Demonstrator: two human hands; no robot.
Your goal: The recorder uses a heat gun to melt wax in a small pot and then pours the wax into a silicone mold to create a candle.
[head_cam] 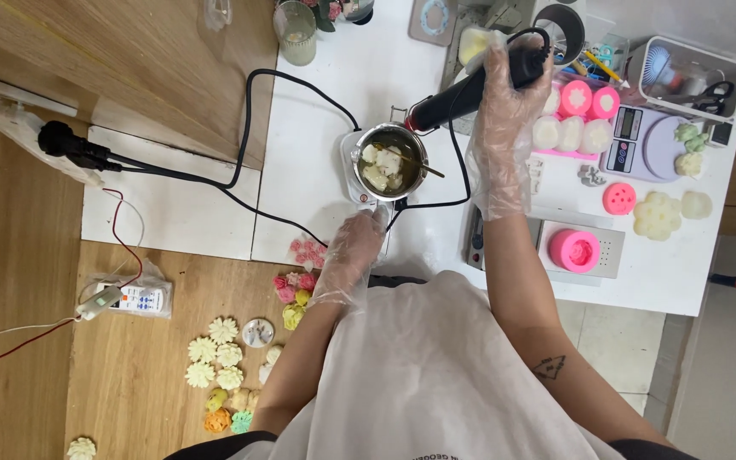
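White worktop [334, 102] carries a small steel pot [392, 160] of pale wax chunks. Right hand [508, 85] grips a black heat gun [470, 92]; left hand [359, 243], loosely curled, touches the hotplate [358, 183]. Thin gloves could melt; wax might spatter.

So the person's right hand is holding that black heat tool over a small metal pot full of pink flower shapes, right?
Not quite. The head view shows the right hand gripping the black heat tool aimed at the small metal pot, but the pot holds whitish chunks in liquid, not pink flower shapes.
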